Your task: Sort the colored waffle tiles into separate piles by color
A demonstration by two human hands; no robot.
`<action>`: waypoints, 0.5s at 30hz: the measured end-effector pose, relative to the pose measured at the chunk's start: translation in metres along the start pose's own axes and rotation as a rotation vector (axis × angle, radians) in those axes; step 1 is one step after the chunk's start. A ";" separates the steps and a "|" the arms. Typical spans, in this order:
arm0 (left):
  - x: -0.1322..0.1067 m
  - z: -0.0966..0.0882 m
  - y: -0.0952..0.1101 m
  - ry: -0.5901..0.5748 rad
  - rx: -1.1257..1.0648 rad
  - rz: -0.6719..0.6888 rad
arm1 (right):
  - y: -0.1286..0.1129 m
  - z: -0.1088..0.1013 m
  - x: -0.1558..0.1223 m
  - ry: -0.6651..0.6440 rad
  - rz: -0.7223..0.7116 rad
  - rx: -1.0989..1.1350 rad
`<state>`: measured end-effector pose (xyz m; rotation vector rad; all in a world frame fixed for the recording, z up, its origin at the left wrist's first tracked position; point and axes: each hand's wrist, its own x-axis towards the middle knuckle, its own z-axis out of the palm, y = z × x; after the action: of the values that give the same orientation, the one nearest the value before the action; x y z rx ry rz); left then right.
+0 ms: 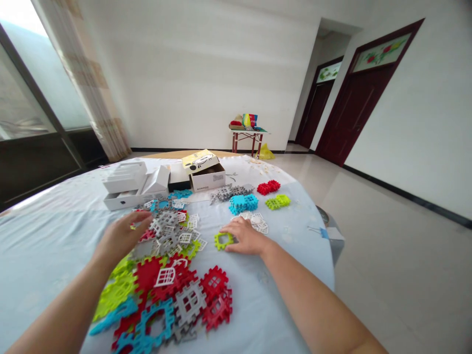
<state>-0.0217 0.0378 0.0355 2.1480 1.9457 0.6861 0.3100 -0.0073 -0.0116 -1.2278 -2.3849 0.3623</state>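
My right hand grips a lime-green square frame piece with notched edges, between thumb and fingers, just over the cloth. My left hand rests at the left side of a mixed heap of grey interlocking building pieces, its fingers partly curled; whether it holds a piece I cannot make out. White window pieces lie among the grey ones. Nearer to me are red pieces, a blue piece and lime-green pieces. Just beyond my right hand lies a pile of white window pieces.
Sorted piles stand farther back: blue, red, lime-green and grey. White boxes and a yellow-lidded box stand behind the heap. The round table's cloth drops off at the right. A small table stands by the wall.
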 end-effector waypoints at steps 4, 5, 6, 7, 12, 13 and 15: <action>-0.003 0.008 -0.009 0.004 0.005 0.010 | 0.002 -0.009 -0.001 0.051 0.007 -0.015; -0.004 0.010 -0.009 0.006 0.006 0.002 | 0.003 -0.014 -0.003 0.091 0.017 -0.014; -0.004 0.011 -0.010 0.010 0.005 -0.007 | 0.006 -0.020 -0.005 0.145 0.034 -0.011; -0.004 0.012 -0.010 0.007 0.001 -0.011 | 0.010 -0.027 -0.007 0.213 0.058 -0.008; -0.002 0.015 -0.018 0.034 -0.043 -0.034 | 0.058 -0.067 -0.023 0.574 0.253 -0.069; -0.001 0.015 -0.021 0.039 -0.044 -0.047 | 0.071 -0.074 -0.027 0.611 0.316 -0.092; 0.001 0.016 -0.025 0.044 -0.030 -0.071 | 0.099 -0.084 -0.035 0.613 0.434 -0.126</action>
<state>-0.0367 0.0453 0.0115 2.0527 2.0103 0.7511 0.4385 0.0239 0.0122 -1.6314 -1.6384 -0.0463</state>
